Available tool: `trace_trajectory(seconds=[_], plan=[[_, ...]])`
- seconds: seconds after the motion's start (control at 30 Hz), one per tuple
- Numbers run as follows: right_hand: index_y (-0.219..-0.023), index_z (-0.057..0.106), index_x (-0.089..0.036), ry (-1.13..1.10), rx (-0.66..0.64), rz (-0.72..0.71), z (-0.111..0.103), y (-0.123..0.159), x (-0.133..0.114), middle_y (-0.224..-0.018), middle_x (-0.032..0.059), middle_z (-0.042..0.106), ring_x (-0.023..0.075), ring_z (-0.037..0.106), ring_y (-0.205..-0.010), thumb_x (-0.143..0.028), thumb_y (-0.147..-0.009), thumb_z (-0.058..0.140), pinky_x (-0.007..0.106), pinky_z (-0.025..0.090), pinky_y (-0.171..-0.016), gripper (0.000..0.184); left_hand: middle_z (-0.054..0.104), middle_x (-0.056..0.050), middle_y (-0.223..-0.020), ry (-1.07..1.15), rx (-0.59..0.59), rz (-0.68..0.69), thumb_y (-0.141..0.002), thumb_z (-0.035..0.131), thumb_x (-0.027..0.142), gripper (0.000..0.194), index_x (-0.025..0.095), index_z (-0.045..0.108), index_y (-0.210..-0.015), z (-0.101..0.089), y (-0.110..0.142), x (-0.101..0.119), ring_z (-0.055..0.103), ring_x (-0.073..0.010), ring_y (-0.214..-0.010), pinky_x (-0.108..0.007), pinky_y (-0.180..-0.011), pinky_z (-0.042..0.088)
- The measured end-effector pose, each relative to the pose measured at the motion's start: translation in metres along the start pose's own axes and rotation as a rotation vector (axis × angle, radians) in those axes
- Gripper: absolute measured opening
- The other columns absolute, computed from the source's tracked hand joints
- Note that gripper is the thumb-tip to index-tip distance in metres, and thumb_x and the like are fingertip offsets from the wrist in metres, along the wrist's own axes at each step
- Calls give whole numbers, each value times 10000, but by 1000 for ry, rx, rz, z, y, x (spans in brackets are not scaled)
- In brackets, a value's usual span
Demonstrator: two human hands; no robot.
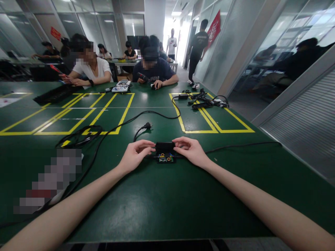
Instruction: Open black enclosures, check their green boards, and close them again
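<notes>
Between my two hands is a black rectangular plastic cover (164, 146), tilted up just behind an exposed circuit board (166, 158). My left hand (137, 153) pinches the cover's left end between thumb and fingers. At its right end, my right hand (190, 150) grips it the same way. The board shows copper-coloured coils and small components, and seems to lie in the other half of the black casing. Black cable runs out from both sides of the casing, partly hidden by my hands.
A black power plug (148, 126) lies beyond my left hand. Coiled black cable (91, 134) and a pixelated object (49, 181) are at left. More adapters and cables (201, 101) lie at the far right. Two people (90, 69) sit across the green table (146, 209), marked with yellow tape.
</notes>
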State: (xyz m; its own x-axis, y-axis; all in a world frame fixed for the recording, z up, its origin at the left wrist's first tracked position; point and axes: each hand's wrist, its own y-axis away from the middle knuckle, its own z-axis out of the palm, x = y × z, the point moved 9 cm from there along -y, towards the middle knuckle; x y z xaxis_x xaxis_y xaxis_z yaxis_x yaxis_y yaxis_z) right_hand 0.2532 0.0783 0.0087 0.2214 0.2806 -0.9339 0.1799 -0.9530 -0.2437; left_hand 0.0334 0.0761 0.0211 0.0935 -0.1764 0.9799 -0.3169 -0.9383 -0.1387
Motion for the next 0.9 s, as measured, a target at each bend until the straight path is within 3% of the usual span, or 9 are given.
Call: trace_trajectory(seconds=[0.27, 0.9], plan=[[-1045, 762, -195, 58, -25, -22, 3, 2, -4, -864, 49, 722, 174, 653, -731, -420, -875, 686, 294, 551, -613, 292, 815, -90, -892, -105, 15, 34, -857, 683, 348, 253, 145, 771, -981, -1, 1, 7, 788, -246, -884, -339, -777, 633], [-1007, 780, -226, 22, -37, -124, 4, 3, -17, -975, 62, 694, 185, 667, -801, -411, -910, 700, 334, 624, -678, 223, 820, -89, -900, -114, 13, 38, -851, 696, 355, 257, 148, 782, -977, -2, 1, 7, 787, -251, -883, -351, -787, 644]])
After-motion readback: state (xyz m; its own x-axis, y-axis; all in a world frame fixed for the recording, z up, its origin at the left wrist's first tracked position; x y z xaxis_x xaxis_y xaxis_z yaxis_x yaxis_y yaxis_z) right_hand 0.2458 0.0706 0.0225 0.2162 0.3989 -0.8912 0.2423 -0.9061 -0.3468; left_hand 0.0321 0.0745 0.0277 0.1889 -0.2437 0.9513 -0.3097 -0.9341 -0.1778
